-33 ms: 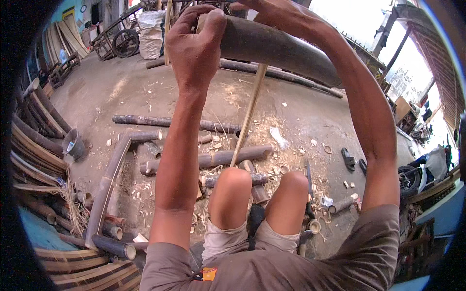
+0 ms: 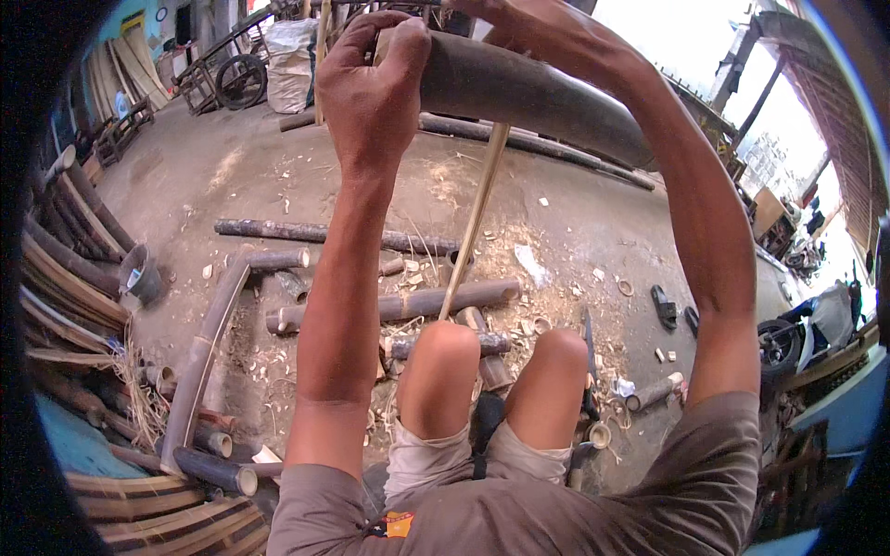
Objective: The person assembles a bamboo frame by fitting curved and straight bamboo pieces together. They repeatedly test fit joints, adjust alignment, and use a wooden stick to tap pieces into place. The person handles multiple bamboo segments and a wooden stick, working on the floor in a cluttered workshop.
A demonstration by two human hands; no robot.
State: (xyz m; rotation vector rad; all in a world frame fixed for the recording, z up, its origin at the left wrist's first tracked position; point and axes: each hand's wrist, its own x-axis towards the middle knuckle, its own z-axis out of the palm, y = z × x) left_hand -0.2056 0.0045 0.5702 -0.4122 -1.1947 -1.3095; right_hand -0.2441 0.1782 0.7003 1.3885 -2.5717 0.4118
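Note:
My left hand [image 2: 375, 88] is closed around the near end of a thick, dark bamboo pole [image 2: 528, 93], raised in front of me. My right hand [image 2: 524, 32] is at the pole's far upper side, close to the top edge of the picture. Its fingertips are partly cut off there, so its grip does not show. Below the pole a thin pale stick [image 2: 477, 213] slants down toward my knees; whether it is joined to the pole I cannot tell.
Cut bamboo lengths [image 2: 399, 304] lie on the floor among pale chips and shavings. Bent bamboo [image 2: 199, 380] and a bucket [image 2: 141, 275] stand at left. A black sandal [image 2: 664, 307] lies at right, near a wheel [image 2: 779, 346]. A white sack [image 2: 290, 65] stands at the back.
My right hand has shifted slightly upward, and less of its fingers shows. My left hand and the bamboo pole stay nearly in place.

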